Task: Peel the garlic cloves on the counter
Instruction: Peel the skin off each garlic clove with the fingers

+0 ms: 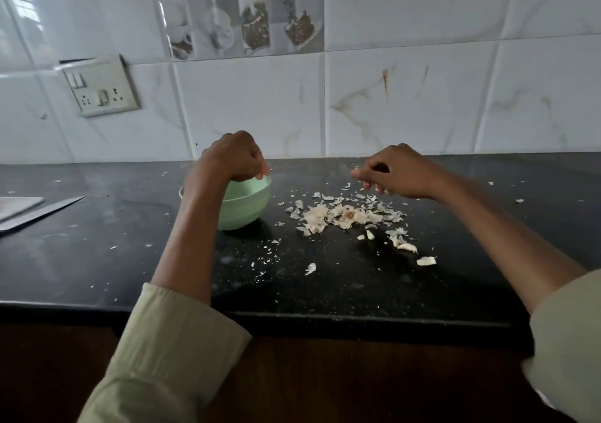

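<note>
My left hand (232, 157) hovers over the rim of a pale green bowl (247, 206), fingers curled downward; nothing shows in them. My right hand (398, 172) hangs above a heap of papery garlic peels (341, 216), thumb and forefinger pressed together, the other fingers curled; I cannot make out anything between them. Several garlic cloves lie on the black counter (130, 260) in front of the heap, among them one at the right (426, 261), one beside it (407, 247) and one nearer the middle (310, 268). The bowl's inside is hidden.
A knife (45, 211) lies at the far left beside the corner of a white board (16, 203). A switch and socket plate (100, 87) sits on the tiled wall. Small peel flakes are scattered over the counter. The counter's front edge runs below my forearms.
</note>
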